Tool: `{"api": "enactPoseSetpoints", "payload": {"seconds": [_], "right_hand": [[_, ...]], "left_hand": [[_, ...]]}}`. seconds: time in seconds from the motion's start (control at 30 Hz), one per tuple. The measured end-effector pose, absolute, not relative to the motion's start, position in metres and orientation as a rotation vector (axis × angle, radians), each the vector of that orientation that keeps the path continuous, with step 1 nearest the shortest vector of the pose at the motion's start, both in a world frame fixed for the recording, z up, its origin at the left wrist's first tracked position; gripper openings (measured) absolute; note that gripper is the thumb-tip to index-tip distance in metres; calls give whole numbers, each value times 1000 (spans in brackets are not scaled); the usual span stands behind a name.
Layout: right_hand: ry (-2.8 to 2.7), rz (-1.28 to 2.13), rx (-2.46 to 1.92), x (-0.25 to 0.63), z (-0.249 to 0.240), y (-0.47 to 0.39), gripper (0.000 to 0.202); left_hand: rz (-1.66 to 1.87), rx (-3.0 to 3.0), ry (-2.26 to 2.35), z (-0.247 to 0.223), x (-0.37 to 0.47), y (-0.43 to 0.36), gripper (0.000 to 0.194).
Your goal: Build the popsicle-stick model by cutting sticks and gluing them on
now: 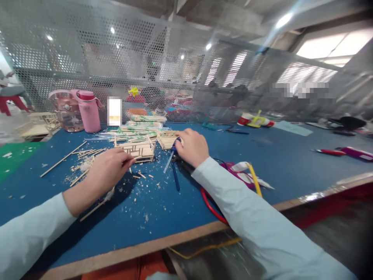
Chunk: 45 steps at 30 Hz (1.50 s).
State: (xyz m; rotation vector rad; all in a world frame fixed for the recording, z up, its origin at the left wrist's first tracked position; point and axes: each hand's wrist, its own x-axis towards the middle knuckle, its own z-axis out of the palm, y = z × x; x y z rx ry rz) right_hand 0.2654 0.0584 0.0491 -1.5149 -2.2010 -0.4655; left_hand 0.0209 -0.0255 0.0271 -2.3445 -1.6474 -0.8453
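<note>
My left hand [109, 169] is closed in a pinch on a short thin wooden stick [137, 158], beside a small frame of wooden sticks [141, 151]. My right hand [192, 147] is closed round a blue tool [176, 144], whose full shape the fingers hide. A clear glue stick [168, 161] sticks out from it towards me. A second small stick frame [166, 140] stands just left of my right hand. Under that hand, a dark blue strip-like object [175, 177] lies on the blue tabletop [163, 210].
Bundled sticks [140, 128] lie behind the frames. Loose sticks and scraps [84, 165] are at the left, with a pink bottle [89, 112] behind. A purple tool [241, 175] with yellow and red handles nearby lies by my right forearm. Red pliers [332, 152] lie far right.
</note>
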Motion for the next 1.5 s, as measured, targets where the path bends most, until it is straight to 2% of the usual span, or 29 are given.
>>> {"api": "enactPoseSetpoints", "payload": {"seconds": [0.1, 0.17, 0.5, 0.67, 0.73, 0.83, 0.93, 1.23, 1.5], "right_hand": [[-2425, -375, -934, 237, 59, 44, 24], [-2457, -322, -757, 223, 57, 43, 22], [-2343, 81, -668, 221, 37, 58, 16], [-2389, -163, -712, 218, 36, 60, 18], [-2364, -326, -739, 215, 34, 60, 23], [-2309, -485, -738, 212, 27, 63, 27], [-2265, -584, -732, 209, 19, 66, 28], [-2183, -679, -764, 203, 7, 66, 28], [-2217, -753, -778, 199, 3, 66, 31]], "left_hand": [[-728, -2289, -1559, 33, 27, -16, 30], [-705, -2257, -1504, 34, 30, -12, 30], [-662, -2146, -1168, 34, 38, -1, 28], [-722, -2198, -1186, 32, 37, 3, 29], [-883, -2215, -1255, 33, 33, 6, 25], [-1231, -2166, -1524, 39, 24, 13, 37], [-1381, -2185, -1778, 43, 16, 19, 41], [-1256, -2484, -1804, 38, 19, 20, 57], [-1140, -2526, -1739, 37, 16, 24, 59]]}}
